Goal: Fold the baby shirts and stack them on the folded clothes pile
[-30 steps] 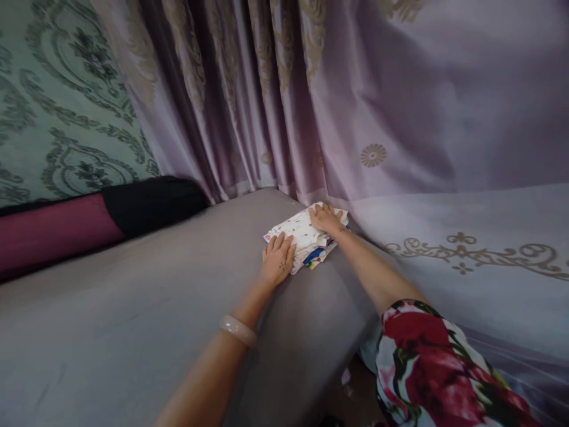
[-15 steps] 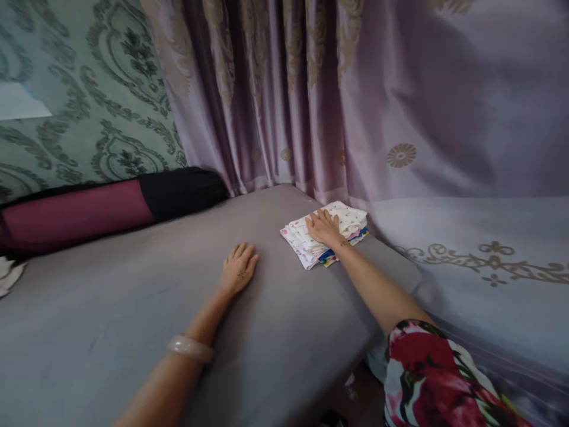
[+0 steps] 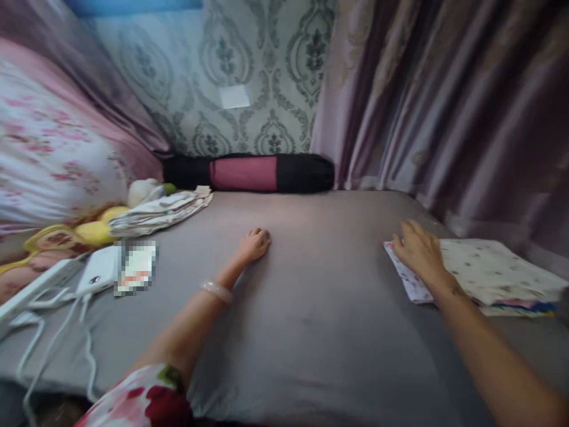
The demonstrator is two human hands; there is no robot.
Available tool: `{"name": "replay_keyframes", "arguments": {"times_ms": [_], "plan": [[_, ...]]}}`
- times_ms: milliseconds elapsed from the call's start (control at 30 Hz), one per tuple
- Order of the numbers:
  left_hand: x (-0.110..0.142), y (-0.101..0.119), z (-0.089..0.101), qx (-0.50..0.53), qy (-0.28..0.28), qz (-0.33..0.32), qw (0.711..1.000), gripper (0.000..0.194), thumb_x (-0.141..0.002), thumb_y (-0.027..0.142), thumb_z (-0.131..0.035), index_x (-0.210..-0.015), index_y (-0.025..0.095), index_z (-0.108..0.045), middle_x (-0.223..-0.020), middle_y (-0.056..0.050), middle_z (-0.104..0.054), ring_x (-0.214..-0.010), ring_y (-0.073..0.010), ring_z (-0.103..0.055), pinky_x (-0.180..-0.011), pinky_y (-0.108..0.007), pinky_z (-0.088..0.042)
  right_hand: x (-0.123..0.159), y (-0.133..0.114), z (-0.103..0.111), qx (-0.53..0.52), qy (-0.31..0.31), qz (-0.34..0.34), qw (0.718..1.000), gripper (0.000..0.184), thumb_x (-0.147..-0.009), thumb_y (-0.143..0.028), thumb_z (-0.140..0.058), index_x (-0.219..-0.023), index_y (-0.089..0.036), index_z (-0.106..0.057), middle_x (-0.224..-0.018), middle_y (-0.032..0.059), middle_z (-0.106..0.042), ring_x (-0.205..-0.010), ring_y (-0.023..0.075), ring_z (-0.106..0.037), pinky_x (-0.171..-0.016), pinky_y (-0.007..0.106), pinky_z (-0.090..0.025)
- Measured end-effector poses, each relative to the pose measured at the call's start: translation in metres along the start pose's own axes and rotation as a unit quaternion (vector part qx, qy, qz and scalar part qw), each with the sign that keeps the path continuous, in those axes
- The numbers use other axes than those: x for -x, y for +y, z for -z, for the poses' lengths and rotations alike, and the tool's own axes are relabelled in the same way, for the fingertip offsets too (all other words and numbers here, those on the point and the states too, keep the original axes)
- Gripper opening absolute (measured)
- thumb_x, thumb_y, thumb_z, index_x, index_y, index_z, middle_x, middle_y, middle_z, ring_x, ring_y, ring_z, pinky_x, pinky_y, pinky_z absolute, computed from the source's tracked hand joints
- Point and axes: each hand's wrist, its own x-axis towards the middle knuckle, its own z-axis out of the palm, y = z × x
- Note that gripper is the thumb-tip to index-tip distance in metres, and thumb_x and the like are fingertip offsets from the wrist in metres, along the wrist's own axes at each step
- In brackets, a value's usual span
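My left hand [image 3: 255, 244] rests on the grey bed sheet [image 3: 320, 284], fingers lightly bent and nothing visible in it. My right hand [image 3: 418, 249], its fingers apart, is over the left end of a stack of folded cloths [image 3: 498, 267]. White patterned fabric makes up the top of the stack, while blue, pink and green edges peek out below. Part of the stack is hidden behind my right hand and wrist. I cannot tell how firmly that hand touches it.
A black and maroon bolster [image 3: 244, 173] lies along the wall. On the left are folded white cloths [image 3: 162, 210], a yellow plush toy [image 3: 95, 228], a white charger box [image 3: 98, 270], a power strip [image 3: 40, 287] with cords, and a blurred-out card [image 3: 138, 268]. Purple curtains [image 3: 382, 107] hang at right.
My view has swung left, bringing the items on the left into sight. My right hand has shifted from the top of the cloth stack to its left end. My left hand stays on the sheet.
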Motion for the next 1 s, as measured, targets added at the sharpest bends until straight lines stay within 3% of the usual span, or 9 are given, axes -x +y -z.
{"name": "replay_keyframes", "arguments": {"times_ms": [100,233,400,533,700,800,900,1000], "plan": [[0.0,-0.01,0.004,0.054,0.024,0.025,0.998,0.03,-0.088,0.028,-0.052,-0.114,0.019,-0.063,-0.128,-0.016,-0.057,-0.121,-0.0272,-0.052,-0.105,-0.039,-0.037,0.009,-0.068,-0.015,-0.04,-0.055,0.099,0.993,0.051,-0.09,-0.03,-0.034,-0.135,-0.014,-0.05,-0.143,0.0183,-0.046,-0.127,0.0308,-0.048,-0.104,0.046,-0.037],[-0.006,-0.019,0.008,0.211,0.082,0.053,0.973,0.012,-0.072,0.019,-0.067,-0.084,0.022,-0.069,-0.106,-0.01,-0.068,-0.107,-0.0234,-0.061,-0.101,-0.033,-0.041,0.022,-0.155,-0.038,-0.078,-0.164,0.167,0.969,0.052,-0.092,-0.033,-0.032,-0.137,-0.015,-0.05,-0.15,0.015,-0.04,-0.133,0.0295,-0.043,-0.105,0.045,-0.037],[-0.014,-0.056,0.027,0.269,0.137,0.123,0.945,0.011,-0.065,0.011,-0.068,-0.061,0.021,-0.065,-0.077,-0.009,-0.07,-0.087,-0.0224,-0.066,-0.088,-0.029,-0.047,0.03,-0.218,-0.051,-0.099,-0.183,0.225,0.952,0.057,-0.094,-0.042,-0.03,-0.141,-0.014,-0.046,-0.15,0.0155,-0.038,-0.137,0.0296,-0.037,-0.109,0.044,-0.032],[-0.011,-0.102,0.058,0.243,0.182,0.172,0.937,0.016,-0.066,0.008,-0.062,-0.055,0.019,-0.062,-0.072,-0.01,-0.069,-0.087,-0.0229,-0.065,-0.086,-0.029,-0.046,0.038,-0.231,-0.058,-0.081,-0.158,0.216,0.96,0.062,-0.096,-0.045,-0.021,-0.143,-0.013,-0.043,-0.153,0.0158,-0.035,-0.142,0.0309,-0.028,-0.114,0.05,-0.023],[-0.001,-0.163,0.1,0.195,0.229,0.251,0.92,0.013,-0.068,0.01,-0.06,-0.058,0.017,-0.064,-0.069,-0.01,-0.069,-0.094,-0.0258,-0.064,-0.088,-0.03,-0.045,0.045,-0.231,-0.061,-0.074,-0.125,0.215,0.966,0.062,-0.095,-0.043,-0.018,-0.143,-0.014,-0.044,-0.153,0.0149,-0.035,-0.142,0.0304,-0.028,-0.114,0.051,-0.022],[0.004,-0.198,0.12,0.141,0.249,0.285,0.915,0.009,-0.072,0.011,-0.06,-0.07,0.014,-0.068,-0.079,-0.013,-0.071,-0.099,-0.0279,-0.063,-0.091,-0.033,-0.044,0.047,-0.232,-0.06,-0.081,-0.114,0.214,0.967,0.062,-0.095,-0.043,-0.019,-0.142,-0.013,-0.046,-0.152,0.0163,-0.037,-0.141,0.0312,-0.029,-0.114,0.05,-0.022],[0.009,-0.232,0.137,0.075,0.25,0.314,0.913,0.016,-0.074,0.013,-0.058,-0.084,0.01,-0.071,-0.093,-0.017,-0.071,-0.104,-0.0307,-0.061,-0.094,-0.039,-0.044,0.048,-0.232,-0.06,-0.087,-0.101,0.214,0.968,0.06,-0.096,-0.04,-0.021,-0.14,-0.011,-0.048,-0.15,0.0172,-0.039,-0.14,0.0321,-0.031,-0.113,0.051,-0.023],[0.015,-0.262,0.153,0.037,0.245,0.307,0.919,0.023,-0.076,0.021,-0.06,-0.093,0.009,-0.07,-0.104,-0.021,-0.068,-0.113,-0.0376,-0.055,-0.1,-0.052,-0.038,0.049,-0.233,-0.062,-0.09,-0.078,0.224,0.967,0.059,-0.097,-0.038,-0.022,-0.138,-0.006,-0.049,-0.148,0.0197,-0.041,-0.139,0.034,-0.033,-0.112,0.053,-0.024]]}}
